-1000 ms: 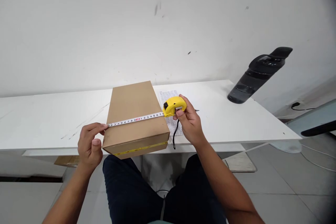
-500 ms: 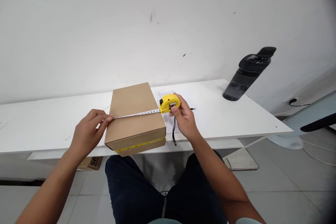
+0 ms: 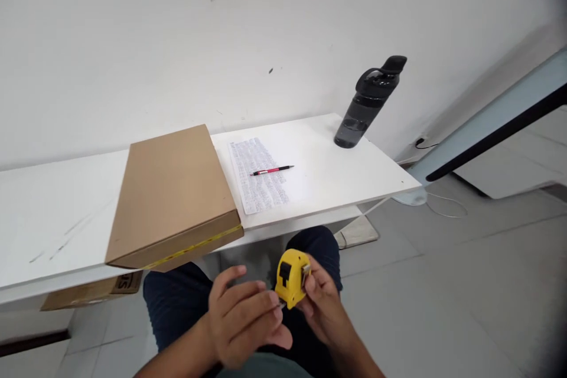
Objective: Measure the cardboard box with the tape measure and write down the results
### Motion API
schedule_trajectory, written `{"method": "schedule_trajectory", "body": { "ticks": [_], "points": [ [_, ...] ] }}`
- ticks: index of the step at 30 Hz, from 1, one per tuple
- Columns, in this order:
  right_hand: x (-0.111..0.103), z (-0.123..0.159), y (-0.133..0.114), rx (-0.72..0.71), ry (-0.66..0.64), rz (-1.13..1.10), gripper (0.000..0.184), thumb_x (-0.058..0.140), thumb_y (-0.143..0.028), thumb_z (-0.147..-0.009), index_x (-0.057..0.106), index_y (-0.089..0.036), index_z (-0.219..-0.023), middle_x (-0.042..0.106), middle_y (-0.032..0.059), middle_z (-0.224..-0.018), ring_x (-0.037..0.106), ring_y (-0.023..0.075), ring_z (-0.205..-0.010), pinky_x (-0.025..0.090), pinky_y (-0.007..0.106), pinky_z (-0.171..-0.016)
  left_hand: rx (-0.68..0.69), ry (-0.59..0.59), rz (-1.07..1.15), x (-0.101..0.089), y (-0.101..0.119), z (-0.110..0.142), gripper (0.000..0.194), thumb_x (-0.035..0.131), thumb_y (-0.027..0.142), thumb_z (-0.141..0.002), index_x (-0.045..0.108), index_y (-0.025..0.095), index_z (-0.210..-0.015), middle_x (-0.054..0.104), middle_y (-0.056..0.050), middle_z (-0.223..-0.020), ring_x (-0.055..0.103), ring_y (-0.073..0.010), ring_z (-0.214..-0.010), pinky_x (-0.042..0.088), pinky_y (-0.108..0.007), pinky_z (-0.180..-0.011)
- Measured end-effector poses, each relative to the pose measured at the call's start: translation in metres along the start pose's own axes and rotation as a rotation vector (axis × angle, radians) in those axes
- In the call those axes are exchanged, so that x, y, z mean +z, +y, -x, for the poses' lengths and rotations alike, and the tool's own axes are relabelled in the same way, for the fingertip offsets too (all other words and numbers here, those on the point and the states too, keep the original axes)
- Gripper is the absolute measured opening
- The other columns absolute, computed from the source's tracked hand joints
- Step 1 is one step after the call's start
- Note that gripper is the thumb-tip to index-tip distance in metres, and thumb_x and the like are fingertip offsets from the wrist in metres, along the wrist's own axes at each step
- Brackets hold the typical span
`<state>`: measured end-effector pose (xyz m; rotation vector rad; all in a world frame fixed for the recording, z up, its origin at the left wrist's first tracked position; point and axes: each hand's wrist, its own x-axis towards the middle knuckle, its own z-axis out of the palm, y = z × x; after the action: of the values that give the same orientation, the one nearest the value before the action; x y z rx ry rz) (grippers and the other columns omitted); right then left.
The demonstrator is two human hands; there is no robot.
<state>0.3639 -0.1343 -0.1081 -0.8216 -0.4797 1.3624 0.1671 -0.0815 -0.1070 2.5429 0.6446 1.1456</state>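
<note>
My right hand [image 3: 321, 295] grips a yellow tape measure [image 3: 292, 277] with a black button, held above my lap. My left hand [image 3: 248, 313] is right beside it, its fingers loosely curved and apart, the fingertips at the mouth of the case. Only a short bit of the tape's end shows there, partly hidden by those fingers. Farther forward, a closed brown cardboard box [image 3: 172, 183] rests on the white table, with a yellow strip along its near side. Neither hand touches the box.
Right of the box lies a sheet covered in writing [image 3: 254, 189], with a red and black pen [image 3: 271, 170] across it. A dark water bottle [image 3: 365, 106] stands near the table's [image 3: 319, 183] right end. Another carton [image 3: 95, 290] sits below the tabletop at left.
The tape no longer stretches across the box; it has run back into its case. Both hands have come down toward my lap. The paper and pen are now uncovered, and the view has shifted right.
</note>
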Motion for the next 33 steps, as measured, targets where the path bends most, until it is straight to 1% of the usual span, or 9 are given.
{"method": "schedule_trajectory", "body": {
  "ticks": [4,8,10,13,16,20,26,30,33],
  "points": [
    [-0.008,0.022,0.025,0.105,0.007,-0.061,0.044,0.077,-0.064,-0.077,0.073,-0.034,-0.108,0.070,0.0037,-0.090,0.065,0.0177,-0.071,0.055,0.028,-0.063,-0.144,0.052,0.411,0.069,0.003,-0.026,0.114,0.071,0.085,-0.066,0.020,0.035,-0.154,0.062,-0.017,-0.133,0.067,-0.0339,-0.121,0.060,-0.054,-0.098],
    [-0.028,0.003,0.004,-0.025,-0.164,0.339,0.053,0.066,-0.071,-0.083,0.071,-0.033,-0.120,0.073,0.0069,-0.114,0.070,0.0252,-0.102,0.056,0.039,-0.092,-0.262,-0.030,0.705,0.074,0.006,-0.032,0.078,0.065,0.068,-0.086,0.030,0.033,-0.146,0.065,-0.014,-0.128,0.069,-0.0258,-0.115,0.062,-0.042,-0.094],
    [-0.040,-0.034,-0.033,-0.228,-0.280,0.713,0.056,0.053,-0.075,-0.090,0.077,-0.026,-0.106,0.073,0.0101,-0.112,0.068,0.0273,-0.104,0.053,0.041,-0.096,-0.234,0.031,0.676,0.064,0.001,-0.042,0.068,0.066,0.065,-0.088,0.037,0.032,-0.141,0.068,-0.011,-0.118,0.069,-0.0255,-0.115,0.060,-0.043,-0.096],
    [-0.047,-0.120,-0.095,-0.460,-0.008,1.220,0.054,0.036,-0.060,-0.103,0.073,-0.022,-0.115,0.074,0.0113,-0.102,0.068,0.0261,-0.095,0.052,0.039,-0.091,-0.131,-0.026,0.379,0.053,-0.011,-0.072,0.064,0.071,0.060,-0.085,0.045,0.028,-0.133,0.070,-0.011,-0.114,0.069,-0.0280,-0.113,0.057,-0.048,-0.100],
    [-0.035,-0.202,-0.129,-0.378,-0.022,1.685,0.046,0.054,-0.045,-0.099,0.062,-0.020,-0.137,0.077,0.0142,-0.103,0.068,0.0298,-0.095,0.049,0.038,-0.084,-0.010,-0.114,0.047,0.059,-0.027,-0.101,0.058,0.073,0.056,-0.083,0.051,0.022,-0.124,0.071,-0.014,-0.120,0.067,-0.0316,-0.120,0.048,-0.054,-0.111],
    [-0.014,-0.243,-0.118,-0.428,-0.168,1.666,0.025,0.061,-0.038,-0.094,0.074,-0.020,-0.104,0.077,0.0117,-0.091,0.068,0.0262,-0.085,0.047,0.032,-0.075,-0.016,-0.198,-0.031,0.063,-0.051,-0.110,0.062,0.071,0.051,-0.083,0.048,0.019,-0.130,0.067,-0.016,-0.134,0.053,-0.0321,-0.141,0.030,-0.057,-0.125],
    [-0.010,-0.232,-0.092,-0.467,-0.182,1.443,0.045,0.035,-0.053,-0.102,0.063,-0.018,-0.109,0.067,0.0048,-0.080,0.060,0.0191,-0.071,0.046,0.030,-0.068,-0.112,-0.366,-0.059,0.034,-0.069,-0.098,0.078,0.073,0.042,-0.080,0.038,0.018,-0.146,0.062,-0.017,-0.143,0.053,-0.0308,-0.141,0.035,-0.054,-0.123],
    [-0.002,-0.232,-0.084,-0.356,-0.298,1.288,0.059,0.033,-0.065,-0.099,0.065,-0.019,-0.078,0.060,0.0014,-0.069,0.055,0.0162,-0.066,0.046,0.030,-0.067,-0.181,-0.338,-0.042,0.023,-0.072,-0.093,0.072,0.071,0.042,-0.080,0.041,0.021,-0.142,0.062,-0.014,-0.143,0.061,-0.0293,-0.132,0.039,-0.052,-0.121],
    [0.002,-0.234,-0.080,-0.297,-0.326,1.200,0.058,0.031,-0.060,-0.099,0.068,-0.019,-0.081,0.056,-0.0002,-0.062,0.052,0.0162,-0.061,0.044,0.031,-0.064,-0.209,-0.240,-0.041,0.028,-0.073,-0.089,0.063,0.070,0.045,-0.080,0.045,0.023,-0.134,0.068,-0.010,-0.135,0.067,-0.0276,-0.124,0.043,-0.051,-0.117]
  ]
}}
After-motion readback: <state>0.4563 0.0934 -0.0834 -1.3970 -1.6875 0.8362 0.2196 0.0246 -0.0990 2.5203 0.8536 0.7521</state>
